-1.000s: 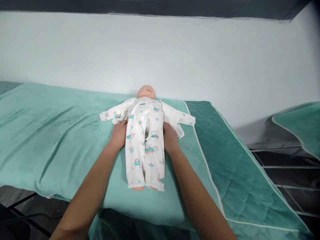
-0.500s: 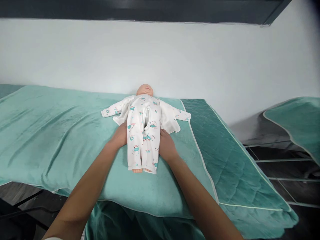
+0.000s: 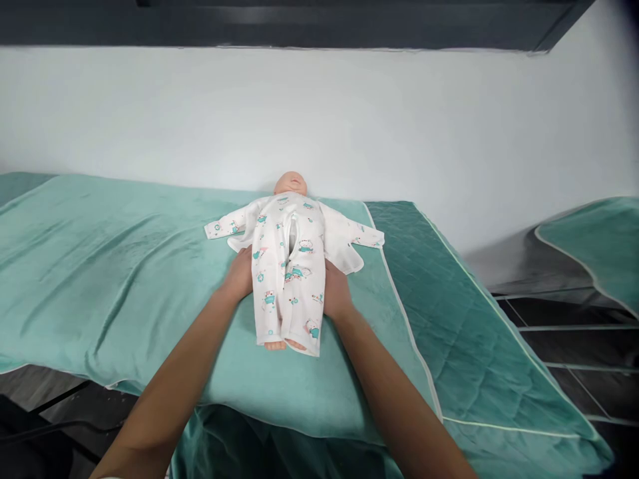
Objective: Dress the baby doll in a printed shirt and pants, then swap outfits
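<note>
A baby doll (image 3: 291, 181) lies on its back on the green bed cover, head at the wall. Over its front are white baby trousers (image 3: 271, 266) with a teal and pink print and a gap at the crotch; toes show below the hems. A matching white jacket (image 3: 342, 233) spreads out beneath, its sleeves stretched sideways. My left hand (image 3: 240, 273) is closed at the trousers' left edge, and my right hand (image 3: 337, 291) at the right edge. The cloth covers most of the fingers of both hands.
The green cover (image 3: 124, 279) has soft folds on the left. A quilted green mattress (image 3: 464, 319) extends to the right. A white wall (image 3: 319, 113) stands behind, with a dark ledge (image 3: 299, 26) above. Another bed with metal slats (image 3: 579, 328) is at the far right.
The trousers spread slightly wider to the right, and their right hem sits a little lower. My right hand's fingers are tucked further under the cloth. The view shifts slightly.
</note>
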A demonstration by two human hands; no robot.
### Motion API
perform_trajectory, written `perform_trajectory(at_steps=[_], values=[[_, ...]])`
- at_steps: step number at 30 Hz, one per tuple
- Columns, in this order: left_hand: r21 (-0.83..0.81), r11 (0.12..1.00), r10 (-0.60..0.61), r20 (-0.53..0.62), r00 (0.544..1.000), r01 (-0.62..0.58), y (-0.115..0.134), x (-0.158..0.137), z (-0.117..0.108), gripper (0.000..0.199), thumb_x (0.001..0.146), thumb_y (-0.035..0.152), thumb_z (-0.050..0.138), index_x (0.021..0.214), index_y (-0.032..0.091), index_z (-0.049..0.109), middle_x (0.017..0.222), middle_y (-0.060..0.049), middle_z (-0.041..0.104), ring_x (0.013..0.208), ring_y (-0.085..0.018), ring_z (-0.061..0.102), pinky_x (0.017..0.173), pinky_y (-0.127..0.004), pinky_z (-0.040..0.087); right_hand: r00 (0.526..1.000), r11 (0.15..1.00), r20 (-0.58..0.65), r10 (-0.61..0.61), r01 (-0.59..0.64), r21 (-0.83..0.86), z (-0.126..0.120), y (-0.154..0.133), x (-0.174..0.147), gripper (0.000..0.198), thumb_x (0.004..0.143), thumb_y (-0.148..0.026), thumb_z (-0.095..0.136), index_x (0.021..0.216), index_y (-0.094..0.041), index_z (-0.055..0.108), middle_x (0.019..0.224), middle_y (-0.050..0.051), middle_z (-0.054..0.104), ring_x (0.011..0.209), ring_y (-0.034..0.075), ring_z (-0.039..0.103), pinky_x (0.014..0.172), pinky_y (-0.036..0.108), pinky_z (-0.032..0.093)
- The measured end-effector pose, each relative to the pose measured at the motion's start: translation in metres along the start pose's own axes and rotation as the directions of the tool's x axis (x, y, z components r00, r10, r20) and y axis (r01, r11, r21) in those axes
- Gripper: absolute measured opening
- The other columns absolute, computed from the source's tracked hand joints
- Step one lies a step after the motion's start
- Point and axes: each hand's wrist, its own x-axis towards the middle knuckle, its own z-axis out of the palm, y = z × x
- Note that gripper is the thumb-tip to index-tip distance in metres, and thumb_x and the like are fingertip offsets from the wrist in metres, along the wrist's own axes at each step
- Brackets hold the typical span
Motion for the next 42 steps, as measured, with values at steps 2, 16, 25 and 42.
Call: perform_trajectory(at_steps=[2,16,25,42], values=[[0.021,1.0,-0.005,-0.048,0.999,0.006,-0.001,-0.005,-0.001,0.026,0.092,0.026,0.053,0.112,0.019,0.068,0.119,-0.013,0.069,0.111,-0.031,0.061,0.093,-0.044,0.047,1.0,1.0,0.001,-0.007,0.007,0.007,-0.001,0.002,0.0,0.02,0.09,-0.024,0.055,0.097,-0.018,0.072,0.099,0.011,0.071,0.091,0.025,0.065,0.077,0.035,0.052],[0.195,0.971,0.123,0.073,0.99,-0.135,0.005,-0.051,-0.022,0.021,0.087,0.016,0.055,0.077,0.023,0.072,0.09,-0.008,0.063,0.091,-0.025,0.054,0.077,-0.039,0.039,0.992,0.995,0.08,-0.101,0.099,0.027,-0.022,0.007,-0.011,0.017,0.086,-0.023,0.054,0.077,-0.02,0.068,0.087,0.008,0.068,0.083,0.023,0.059,0.076,0.034,0.044],[-0.214,0.974,0.082,0.05,0.995,-0.069,0.0,-0.043,-0.028,0.03,0.093,0.029,0.05,0.073,0.022,0.071,0.084,-0.006,0.065,0.088,-0.022,0.058,0.083,-0.036,0.045,0.999,0.961,0.047,-0.007,-0.006,0.276,-0.025,0.01,-0.014,0.025,0.082,-0.016,0.045,0.066,-0.021,0.063,0.071,0.002,0.064,0.069,0.018,0.057,0.067,0.029,0.042],[0.147,0.773,-0.546,-0.342,0.765,0.618,-0.027,-0.019,-0.016,0.025,0.087,0.044,0.061,0.094,0.02,0.062,0.123,-0.016,0.062,0.119,-0.037,0.052,0.098,-0.052,0.041,0.728,0.716,-0.112,0.677,-0.686,-0.132,-0.035,0.079,0.0,0.032,0.084,-0.051,0.06,0.088,-0.02,0.063,0.088,0.01,0.065,0.081,0.026,0.06,0.073,0.038,0.045]])
